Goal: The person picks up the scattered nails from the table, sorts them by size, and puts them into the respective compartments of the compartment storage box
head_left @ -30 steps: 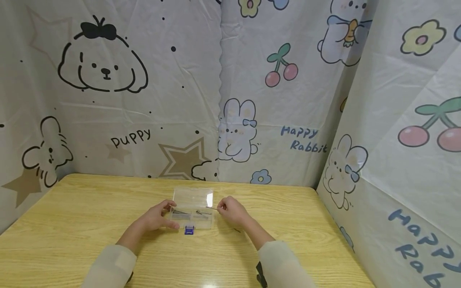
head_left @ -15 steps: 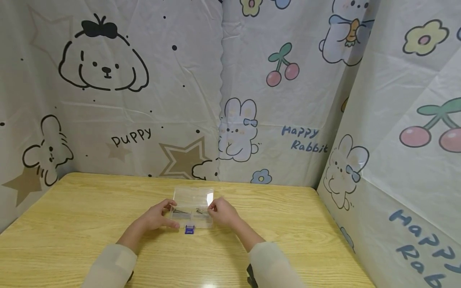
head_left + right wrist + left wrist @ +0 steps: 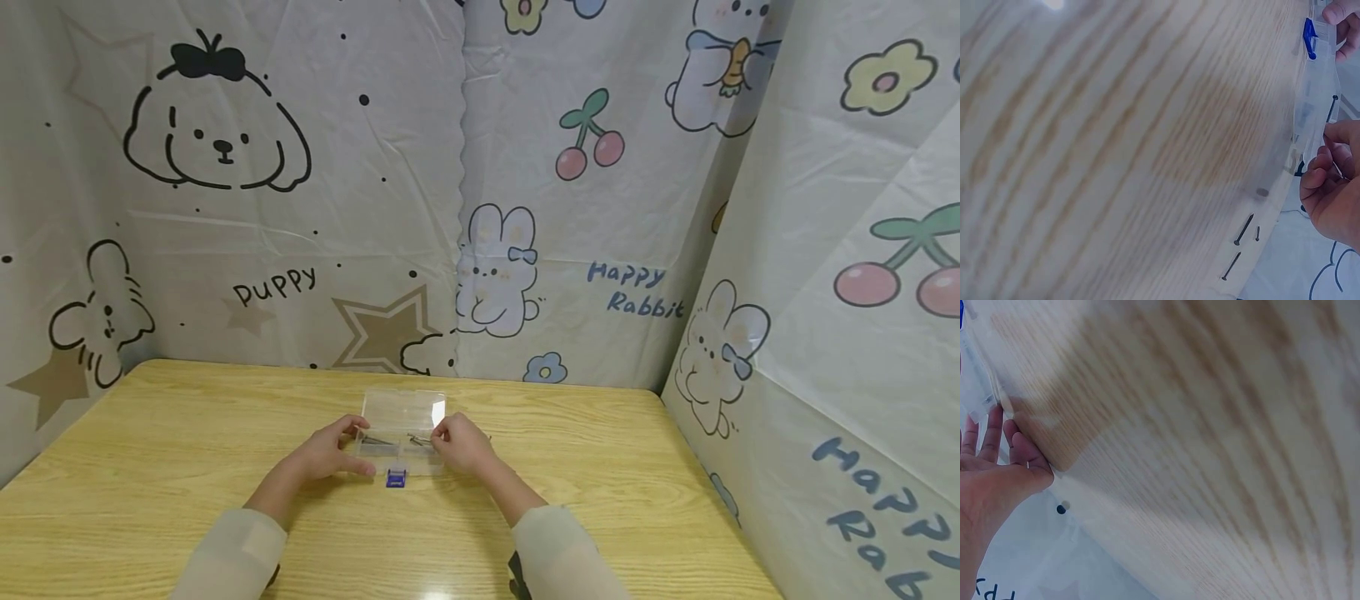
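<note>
A clear plastic box [image 3: 386, 457] with its lid [image 3: 397, 409] raised stands on the table. A blue latch [image 3: 396, 478] is at its front. Dark screws [image 3: 378, 441] lie in the left compartment, and more screws [image 3: 417, 440] show in the right one. My left hand [image 3: 328, 450] holds the box's left end, thumb at the front and fingers toward the back. At the right compartment, my right hand [image 3: 465, 444] pinches a dark screw [image 3: 1332, 107] between thumb and finger, its head sticking out. The curled fingers hide the rest of that screw.
In the right wrist view, a long screw [image 3: 1244, 229], a short one [image 3: 1257, 233] and another long one [image 3: 1231, 266] lie loose on the wooden table [image 3: 1116, 156]. A printed cloth [image 3: 397, 183] hangs behind the table and along its sides.
My right hand has moved left with the screw, from beside the box to over its right compartment. My left hand has stayed on the box's left end.
</note>
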`<state>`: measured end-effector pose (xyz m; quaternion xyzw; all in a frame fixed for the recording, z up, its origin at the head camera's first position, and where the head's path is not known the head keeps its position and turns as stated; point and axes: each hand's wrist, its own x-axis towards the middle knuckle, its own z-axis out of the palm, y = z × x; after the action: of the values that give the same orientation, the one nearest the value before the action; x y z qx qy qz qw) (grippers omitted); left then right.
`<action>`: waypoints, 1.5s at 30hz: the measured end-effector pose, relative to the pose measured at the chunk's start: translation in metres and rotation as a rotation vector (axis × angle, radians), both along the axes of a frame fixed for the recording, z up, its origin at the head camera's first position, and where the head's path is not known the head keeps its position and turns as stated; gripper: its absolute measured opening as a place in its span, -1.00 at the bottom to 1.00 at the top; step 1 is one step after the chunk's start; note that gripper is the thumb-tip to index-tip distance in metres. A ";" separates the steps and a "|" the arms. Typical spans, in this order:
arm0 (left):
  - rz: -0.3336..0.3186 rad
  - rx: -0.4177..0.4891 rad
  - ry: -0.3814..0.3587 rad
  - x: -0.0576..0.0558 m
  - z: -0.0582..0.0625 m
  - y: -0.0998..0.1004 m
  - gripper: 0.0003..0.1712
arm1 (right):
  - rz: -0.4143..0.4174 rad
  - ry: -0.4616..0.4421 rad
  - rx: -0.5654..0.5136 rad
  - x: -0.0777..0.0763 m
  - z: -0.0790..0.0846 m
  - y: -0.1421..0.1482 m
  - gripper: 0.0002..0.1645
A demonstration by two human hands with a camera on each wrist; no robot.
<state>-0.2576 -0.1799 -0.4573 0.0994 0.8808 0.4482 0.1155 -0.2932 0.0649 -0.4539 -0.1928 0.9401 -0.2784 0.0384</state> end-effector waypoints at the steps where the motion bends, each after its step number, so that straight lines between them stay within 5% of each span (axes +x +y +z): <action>1: 0.000 0.000 0.001 0.000 0.000 0.000 -0.16 | 0.000 0.001 -0.002 0.000 0.000 0.000 -0.80; 20: 0.014 -0.016 0.002 -0.001 0.000 0.002 -0.16 | -0.024 0.009 -0.006 0.002 0.001 0.010 -0.80; 45: 0.016 0.011 0.004 0.001 -0.002 0.001 -0.10 | -0.072 0.050 0.027 0.013 -0.003 0.073 -0.84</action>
<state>-0.2569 -0.1788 -0.4589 0.0939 0.8792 0.4540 0.1096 -0.2804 0.1378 -0.4569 -0.1651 0.9508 -0.2622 0.0075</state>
